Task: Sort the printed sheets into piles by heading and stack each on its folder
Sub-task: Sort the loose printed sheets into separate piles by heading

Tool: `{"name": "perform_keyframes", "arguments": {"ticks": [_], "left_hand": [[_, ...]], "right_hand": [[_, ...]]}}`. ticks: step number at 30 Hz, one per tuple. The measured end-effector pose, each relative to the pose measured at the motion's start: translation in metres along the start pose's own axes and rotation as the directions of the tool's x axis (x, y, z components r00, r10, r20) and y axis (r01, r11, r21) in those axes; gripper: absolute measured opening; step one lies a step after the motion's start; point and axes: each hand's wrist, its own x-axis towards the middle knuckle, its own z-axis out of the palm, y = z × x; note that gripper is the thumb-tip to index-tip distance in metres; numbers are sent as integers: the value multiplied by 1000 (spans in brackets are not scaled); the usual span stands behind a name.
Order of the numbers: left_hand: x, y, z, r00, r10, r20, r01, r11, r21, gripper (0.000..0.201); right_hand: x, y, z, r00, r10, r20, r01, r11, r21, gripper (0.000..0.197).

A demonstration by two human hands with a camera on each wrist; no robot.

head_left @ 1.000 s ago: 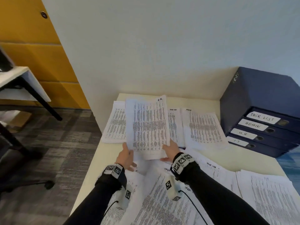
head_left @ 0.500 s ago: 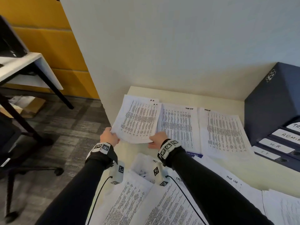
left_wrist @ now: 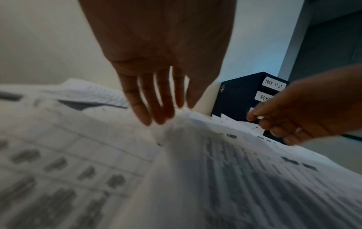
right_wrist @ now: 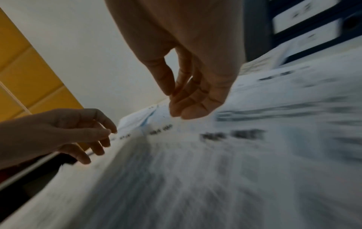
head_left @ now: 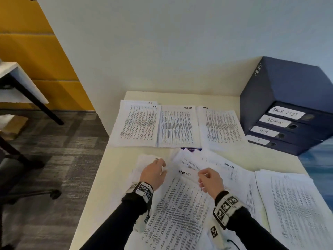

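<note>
I have my left hand (head_left: 154, 173) flat with relaxed fingers on the loose white printed sheets (head_left: 182, 210), to keep them steady. My right hand (head_left: 210, 181) has its fingers curled narrow at the corner of the top "TASK LIST" sheet (head_left: 185, 175); I cannot tell if it pinches it. The sorted piles (head_left: 177, 126) lie in a row on the cream tabletop (head_left: 115, 165), beside the dark blue folders (head_left: 288, 121).

Both arms wear black long sleeves (head_left: 115, 224), each wrist carries a white band (head_left: 142, 189) printed with black square markers, and a thin black cable (head_left: 234, 243) trails below.
</note>
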Motion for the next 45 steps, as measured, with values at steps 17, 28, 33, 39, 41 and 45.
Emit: {"name": "perform_keyframes", "arguments": {"ticks": [17,28,33,39,41,45], "left_hand": [[-26,-7,35,947,-320,33,281,775,-566,20],[-53,-37,6,755,-610,-239,586,792,-170,49],[-45,-69,2,813,-579,-53,561,805,-193,70],[-41,-68,1,863,-470,-185,451,882,-138,32],[-41,-66,2,878,-431,-207,416,902,-111,28],[-43,-66,4,919,-332,-213,311,942,-124,17]], "right_hand": [[-53,75,-17,921,390,7,-373,875,309,45],[-49,68,-46,974,174,-144,-197,967,-159,31],[-48,72,-52,971,218,-100,-236,945,-225,41],[-47,68,-54,953,272,-136,-292,943,-159,41],[-45,66,-56,939,297,-176,-321,938,-128,42],[-47,61,-61,930,306,-201,-325,943,-68,40]]}}
